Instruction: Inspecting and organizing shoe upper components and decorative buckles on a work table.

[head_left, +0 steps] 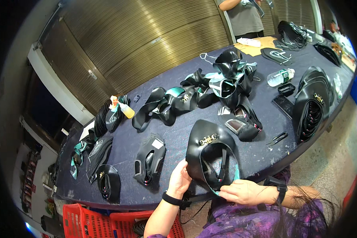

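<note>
A black leather shoe upper (194, 137) with a gold-coloured metal ornament and teal lining is held over the table's near edge. My left hand (179, 178) grips its left side, fingers partly hidden behind the leather. At the lower right rim, my right hand (240, 191) pinches the teal-lined edge between thumb and fingers. Through the upper's opening another dark piece with a strap shows. Left of my hands lies a black fabric upper (150, 160) with a white label. Just beyond the held upper rests a similar black piece (244, 122) with grey trim.
Stacked black uppers (314, 101) stand at the right, near thread snips (277, 139), a phone (283, 106) and a water bottle (281, 77). More uppers (162, 105) spread across the middle. A spray bottle (126, 110) stands left. Red crates (91, 222) sit below; a person (246, 18) stands opposite.
</note>
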Motion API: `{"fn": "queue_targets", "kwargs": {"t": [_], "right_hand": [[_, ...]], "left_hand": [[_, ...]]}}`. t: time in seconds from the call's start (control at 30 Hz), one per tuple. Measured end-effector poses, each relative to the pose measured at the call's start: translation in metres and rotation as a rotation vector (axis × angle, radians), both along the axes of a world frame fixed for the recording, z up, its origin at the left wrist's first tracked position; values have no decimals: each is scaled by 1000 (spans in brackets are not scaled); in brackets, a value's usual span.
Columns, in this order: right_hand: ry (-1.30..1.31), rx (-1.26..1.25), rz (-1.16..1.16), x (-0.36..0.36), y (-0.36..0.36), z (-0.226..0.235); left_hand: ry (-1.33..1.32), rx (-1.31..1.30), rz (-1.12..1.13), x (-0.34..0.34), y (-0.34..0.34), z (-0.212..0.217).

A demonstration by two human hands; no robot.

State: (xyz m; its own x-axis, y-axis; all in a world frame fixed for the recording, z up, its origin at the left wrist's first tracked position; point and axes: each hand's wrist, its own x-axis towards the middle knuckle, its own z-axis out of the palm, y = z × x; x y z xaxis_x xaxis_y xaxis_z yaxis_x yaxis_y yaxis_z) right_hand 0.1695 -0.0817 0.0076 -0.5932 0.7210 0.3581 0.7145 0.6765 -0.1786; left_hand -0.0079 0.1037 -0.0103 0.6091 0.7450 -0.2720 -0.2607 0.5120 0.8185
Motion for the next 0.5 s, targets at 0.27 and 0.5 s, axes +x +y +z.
{"fn": "queue_targets", "kwargs": {"t": [0.27,0.5], "right_hand": [[190,66,-66,-15,14,3],[178,-161,-43,6,29,6]], "left_hand": [[558,926,237,-7,-17,-2],[565,1760,-589,25,-38,37]]}}
